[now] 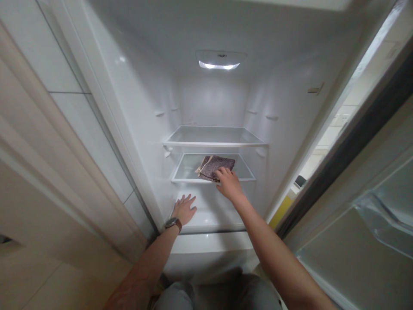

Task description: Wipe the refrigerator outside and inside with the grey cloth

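A folded dark purplish-brown cloth (211,167) with a pale edge strip lies on the lower glass shelf (187,165) inside a fridge. My right hand (228,182) has its fingers curled over the cloth's front right part, the thumb lower at the shelf's front edge. Below and to the left, my left hand (184,209) rests palm down near the fridge's left inner wall, fingers spread, holding nothing. A watch (174,223) with a brown strap is on that wrist.
Above the cloth is another glass shelf (214,135). A lit lamp (220,65) shines from the fridge's ceiling. The fridge door (355,258) stands open at the right, with a clear door bin (387,219). A tiled wall (80,120) runs close on the left.
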Available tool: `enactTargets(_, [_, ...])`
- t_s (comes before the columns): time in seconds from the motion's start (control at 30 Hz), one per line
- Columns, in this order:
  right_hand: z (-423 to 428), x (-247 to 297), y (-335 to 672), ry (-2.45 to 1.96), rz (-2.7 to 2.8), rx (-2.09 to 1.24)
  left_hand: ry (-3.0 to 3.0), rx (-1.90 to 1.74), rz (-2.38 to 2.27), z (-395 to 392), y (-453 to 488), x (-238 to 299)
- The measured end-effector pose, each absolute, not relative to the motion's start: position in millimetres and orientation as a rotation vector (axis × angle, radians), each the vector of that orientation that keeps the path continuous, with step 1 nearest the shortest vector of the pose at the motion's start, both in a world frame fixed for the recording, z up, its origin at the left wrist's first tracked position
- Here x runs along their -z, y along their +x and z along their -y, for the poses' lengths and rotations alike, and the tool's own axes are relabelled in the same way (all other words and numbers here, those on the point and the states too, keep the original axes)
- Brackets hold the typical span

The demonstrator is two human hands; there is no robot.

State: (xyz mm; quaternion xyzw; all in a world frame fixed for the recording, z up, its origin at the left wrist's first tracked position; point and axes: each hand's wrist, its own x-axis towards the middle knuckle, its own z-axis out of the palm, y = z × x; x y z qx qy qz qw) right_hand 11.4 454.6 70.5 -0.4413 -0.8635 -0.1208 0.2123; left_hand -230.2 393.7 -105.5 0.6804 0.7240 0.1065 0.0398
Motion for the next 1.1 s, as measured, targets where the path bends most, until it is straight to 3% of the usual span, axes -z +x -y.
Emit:
enactTargets(0.27, [-511.6, -92.8, 15.0, -1.090, 2.653, -0.024, 2.061, -0.302, -2.216, -390.1, -226.9, 99.3])
enactTargets(0.5, [-589.3, -128.1, 1.6, -1.508, 2.007, -0.150, 2.075, -0.332, -2.217, -386.4, -225.7, 97.3])
enactTargets(0.7, [-649.2, -157.1, -13.5, -1.601, 1.784, -0.083, 2.096, -0.336, -2.211, -388.9, -229.3, 107.7])
enactTargets(0.83, [-637.1, -141.4, -29.3, -1.397, 2.024, -0.054, 2.085, -0.354, -2.206, -387.5, -227.3, 103.8])
enactTargets(1.0, [-590.6, -123.9, -27.7, -0.906, 2.727, -0.229, 2.043, -0.382, -2.194, -386.3, -224.6, 97.7])
enactTargets(1.1, [-573.0, -129.4, -16.6, -0.888, 2.808, -0.148, 2.040, -0.394, -2.194, -386.4, -224.6, 98.1])
